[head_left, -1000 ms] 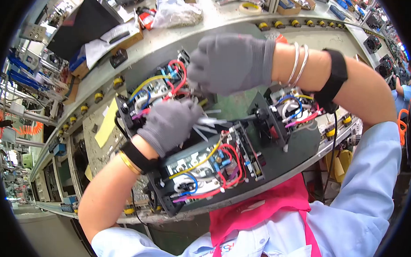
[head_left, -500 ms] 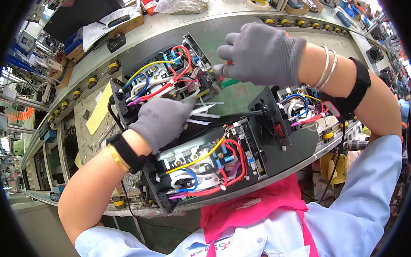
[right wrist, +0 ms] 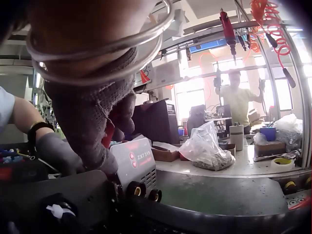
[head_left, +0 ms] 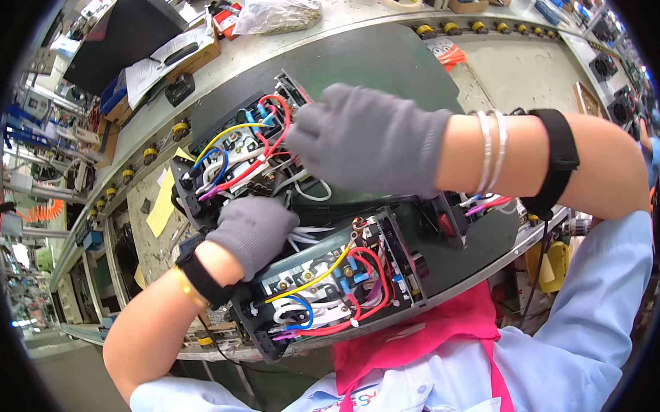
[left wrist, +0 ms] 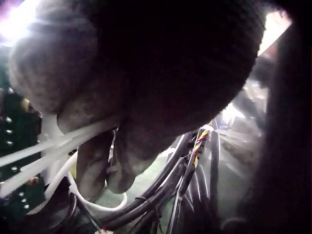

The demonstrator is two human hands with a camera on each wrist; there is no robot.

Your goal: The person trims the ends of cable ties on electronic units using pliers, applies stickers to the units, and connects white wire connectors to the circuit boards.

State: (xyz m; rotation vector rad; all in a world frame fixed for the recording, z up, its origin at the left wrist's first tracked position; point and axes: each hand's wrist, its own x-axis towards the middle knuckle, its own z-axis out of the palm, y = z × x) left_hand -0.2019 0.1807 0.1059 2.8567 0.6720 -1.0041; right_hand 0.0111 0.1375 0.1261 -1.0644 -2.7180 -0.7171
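Note:
My gloved left hand holds a bunch of white cable ties between two open welding machines. In the left wrist view the ties pass between the curled fingers, beside white and black cables. My gloved right hand is over the inner end of the far machine, fingers curled. A red handle shows between them in the right wrist view; the rest of that tool is hidden. The fingertips are right at the grey front panel, marked ZX7 315. The near machine has yellow, red and blue wires.
A third machine, partly covered by the right forearm, stands at the right. The green-topped board carries the machines. Yellow-capped rollers line the conveyor. Behind lie a clear plastic bag and a tape roll. Yellow paper lies left.
My right hand was above and right of the far machine with fingers more spread half a second ago; it has come down and left to its inner end. The left hand keeps the ties.

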